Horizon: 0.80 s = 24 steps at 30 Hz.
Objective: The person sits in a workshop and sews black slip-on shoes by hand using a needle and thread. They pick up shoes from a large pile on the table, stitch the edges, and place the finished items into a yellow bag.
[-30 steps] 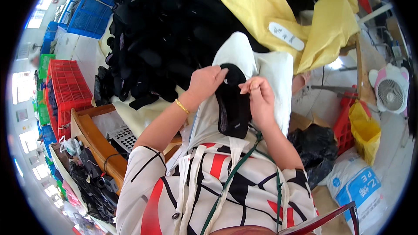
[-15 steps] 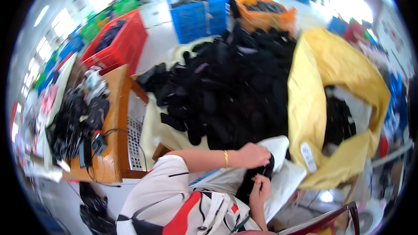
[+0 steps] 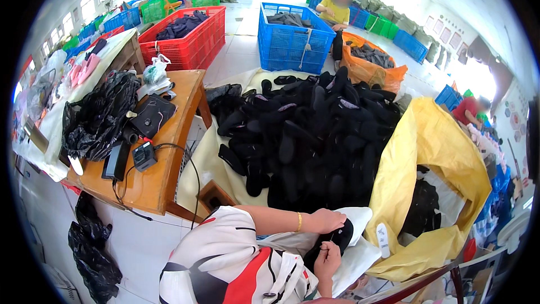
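Note:
My left hand, with a gold bracelet at the wrist, grips the upper end of a black cloth shoe over my lap. Just below it, my right hand is closed in a pinch against the shoe's edge. Something thin and dark seems to be between those fingertips, too small to make out. White cloth or sheeting lies under the shoe. Right in front of me spreads a big heap of similar black shoes, some with pale patches inside.
A yellow sack with black pieces inside stands to the right, a white sole-shaped tag on it. On the left is a wooden table with cords and black bags. Red and blue crates stand behind; a person sits beyond.
The view has shifted and sharpened, so more of the room's far side shows. Both hands stay at the black shoe, right below left, with little change in their hold.

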Each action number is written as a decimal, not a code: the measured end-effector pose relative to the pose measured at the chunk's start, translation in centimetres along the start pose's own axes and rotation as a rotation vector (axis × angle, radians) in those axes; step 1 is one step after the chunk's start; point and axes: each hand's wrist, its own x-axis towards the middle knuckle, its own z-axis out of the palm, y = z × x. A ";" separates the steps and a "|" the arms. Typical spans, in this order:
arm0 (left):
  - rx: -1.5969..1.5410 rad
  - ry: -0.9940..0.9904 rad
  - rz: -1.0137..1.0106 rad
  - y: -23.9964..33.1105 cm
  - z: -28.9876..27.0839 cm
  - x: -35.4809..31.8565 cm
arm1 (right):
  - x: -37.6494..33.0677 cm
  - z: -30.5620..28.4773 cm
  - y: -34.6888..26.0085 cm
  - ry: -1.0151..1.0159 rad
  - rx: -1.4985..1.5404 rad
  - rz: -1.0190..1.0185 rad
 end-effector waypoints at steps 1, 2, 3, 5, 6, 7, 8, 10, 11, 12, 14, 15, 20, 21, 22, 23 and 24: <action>-0.021 -0.010 0.001 0.6 -1.1 -0.4 | 0.0 0.0 -0.4 -0.011 0.010 0.008; -0.042 -0.020 0.003 1.0 -1.9 -0.7 | 0.0 -0.1 -0.8 -0.021 0.020 0.015; -0.046 -0.038 -0.002 1.0 -2.1 -0.7 | 0.0 -0.2 -1.1 -0.032 0.029 0.022; -0.048 -0.070 -0.031 0.9 -2.6 -1.1 | -0.2 0.2 -1.2 -0.017 0.016 -0.016; -0.076 -0.073 -0.024 0.6 -3.1 -1.2 | -0.2 0.3 -1.1 -0.008 0.008 -0.036; -0.109 -0.086 -0.019 0.3 -3.8 -1.4 | -0.1 0.5 -0.8 -0.001 0.006 -0.057; -0.143 -0.101 -0.020 -0.1 -4.5 -1.8 | -0.1 0.7 -0.4 0.001 0.008 -0.075; -0.189 -0.033 -0.101 -1.0 -6.6 -2.0 | -0.3 0.8 0.1 0.017 0.020 -0.063; -0.159 0.058 -0.134 -2.2 -7.9 -1.9 | -0.3 1.1 0.0 0.025 0.045 -0.047; -0.142 0.194 -0.072 -4.5 -9.3 -2.0 | -0.5 1.2 -0.1 0.024 0.075 -0.030; -0.110 0.402 -0.110 -5.2 -15.5 -2.2 | -1.1 1.1 0.6 0.059 0.093 0.002; -0.064 0.600 -0.071 -7.6 -18.1 -2.3 | -1.1 1.3 0.6 0.073 0.118 0.000; -0.393 1.017 -0.522 -13.5 -37.7 -5.0 | -1.2 1.0 0.4 0.097 0.186 0.059; -0.259 1.106 -0.589 -13.7 -42.4 -6.0 | -1.2 0.9 0.1 0.104 0.189 0.069; -0.182 1.243 -0.540 -14.7 -46.5 -7.9 | -1.0 1.0 -0.3 0.103 0.203 0.076; -0.145 1.330 -0.500 -13.7 -49.3 -8.8 | -1.2 0.8 -0.3 0.109 0.193 0.093; -0.147 1.492 -0.421 -13.6 -52.0 -10.0 | -1.3 0.8 -0.4 0.101 0.201 0.098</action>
